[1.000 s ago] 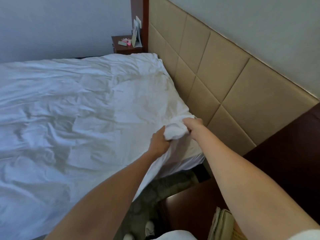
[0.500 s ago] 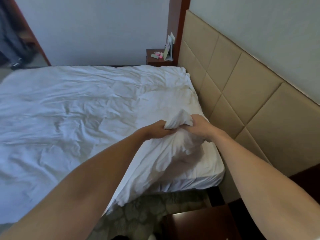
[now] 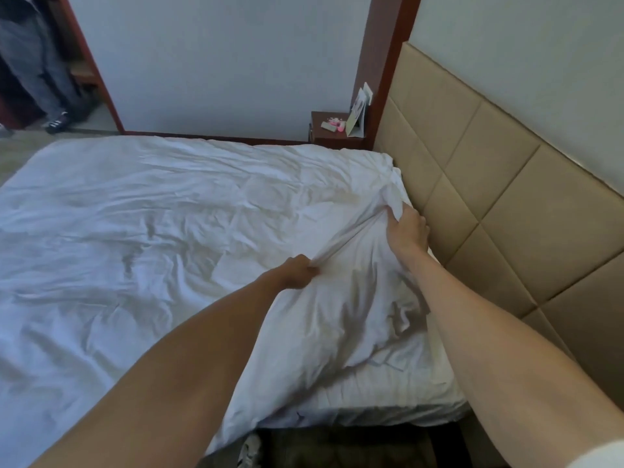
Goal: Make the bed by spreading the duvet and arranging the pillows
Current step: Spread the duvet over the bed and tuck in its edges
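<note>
A wrinkled white duvet (image 3: 162, 238) covers nearly the whole bed. My left hand (image 3: 299, 271) is closed on a bunched fold of it near the head end. My right hand (image 3: 407, 229) grips the same fold farther up, close to the headboard, so the cloth is stretched taut between the two hands. Below the hands the duvet's near corner hangs over the mattress sheet (image 3: 418, 396). No pillows are in view.
A tan padded headboard (image 3: 506, 204) runs along the right. A dark wood nightstand (image 3: 332, 135) with small pink items and cards stands at the far corner. A person's legs and shoes (image 3: 50, 113) show in the doorway at top left. Patterned carpet lies below the bed.
My hands have moved apart along the duvet's edge: the right one has gone up toward the headboard, the left one stays lower. The view has lifted and shows more of the room.
</note>
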Motion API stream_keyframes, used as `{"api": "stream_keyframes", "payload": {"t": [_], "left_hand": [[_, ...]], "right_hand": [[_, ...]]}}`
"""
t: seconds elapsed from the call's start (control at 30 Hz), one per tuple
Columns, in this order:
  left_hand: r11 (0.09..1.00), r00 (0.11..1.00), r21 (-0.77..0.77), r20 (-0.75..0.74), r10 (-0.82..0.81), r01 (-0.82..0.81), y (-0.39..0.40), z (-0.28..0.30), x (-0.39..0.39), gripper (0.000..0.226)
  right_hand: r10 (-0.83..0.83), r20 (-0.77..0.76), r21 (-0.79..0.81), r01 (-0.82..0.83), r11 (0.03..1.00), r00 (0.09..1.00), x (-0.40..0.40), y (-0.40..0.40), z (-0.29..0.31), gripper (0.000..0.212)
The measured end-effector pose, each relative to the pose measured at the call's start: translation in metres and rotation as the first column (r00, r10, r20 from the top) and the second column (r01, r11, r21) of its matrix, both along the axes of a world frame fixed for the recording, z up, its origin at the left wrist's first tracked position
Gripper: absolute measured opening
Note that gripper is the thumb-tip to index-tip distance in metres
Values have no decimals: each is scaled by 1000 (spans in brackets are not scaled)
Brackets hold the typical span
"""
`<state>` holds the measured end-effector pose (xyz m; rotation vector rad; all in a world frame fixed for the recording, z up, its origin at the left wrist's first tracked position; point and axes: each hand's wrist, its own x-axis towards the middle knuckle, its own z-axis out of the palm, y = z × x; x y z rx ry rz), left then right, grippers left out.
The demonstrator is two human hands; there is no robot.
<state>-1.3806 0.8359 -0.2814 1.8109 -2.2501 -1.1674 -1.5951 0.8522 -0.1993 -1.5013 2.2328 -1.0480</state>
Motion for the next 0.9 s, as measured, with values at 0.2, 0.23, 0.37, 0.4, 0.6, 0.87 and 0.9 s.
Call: {"api": "stream_keyframes", "payload": {"t": [0.2, 0.23, 0.37, 0.4, 0.6, 0.87, 0.9], "left_hand": [[953, 953, -184, -231, 196, -240, -100, 23, -4, 42], [944, 953, -217, -233, 196, -247, -115, 32, -8, 42], [903, 951, -348, -263, 164, -252, -158, 61, -29, 25], [899, 957, -368, -245, 154, -239, -165, 61, -34, 22], [886, 968, -402, -183, 170, -231, -215, 23, -55, 20], [872, 962, -420, -14, 271, -252, -305, -23, -101, 17], [866, 961, -433, -3, 275, -249, -320, -23, -113, 18]], "right_hand": [[-215, 48, 10, 215, 977, 975, -6, -68, 14, 42], [-252, 71, 18, 251, 968, 965, -7, -75, 18, 46], [-326, 109, 37, 324, 945, 939, -25, -102, 20, 47], [-329, 114, 45, 326, 944, 937, -31, -108, 18, 45], [-271, 191, 145, 246, 958, 943, -61, -157, -7, 28], [-153, 149, 247, 113, 962, 977, -113, -271, -69, 31], [-162, 151, 248, 121, 961, 975, -123, -288, -73, 32]]}}
